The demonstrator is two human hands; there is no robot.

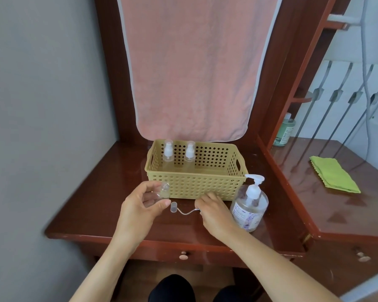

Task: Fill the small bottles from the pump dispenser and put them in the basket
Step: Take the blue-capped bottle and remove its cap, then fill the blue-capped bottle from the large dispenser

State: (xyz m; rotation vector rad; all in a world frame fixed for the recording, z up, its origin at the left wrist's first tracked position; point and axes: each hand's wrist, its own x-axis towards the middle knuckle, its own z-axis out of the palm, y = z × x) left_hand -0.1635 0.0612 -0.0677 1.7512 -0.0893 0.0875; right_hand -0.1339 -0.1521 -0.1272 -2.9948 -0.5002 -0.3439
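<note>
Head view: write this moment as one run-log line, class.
left hand holds open small bottle | right hand at loose dip tube, grip unclear | two capped bottles in basket | pump dispenser upright beside basket

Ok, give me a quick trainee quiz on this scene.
1. How many small clear bottles with white pump tops stand in the beige perforated plastic basket?
2. True or false: the left hand holds a capped bottle.
3. The large clear pump dispenser stands: A) inside the basket B) by its front right corner C) behind the basket.
Key: 1) two; 2) false, its small clear bottle is open; 3) B.
</note>
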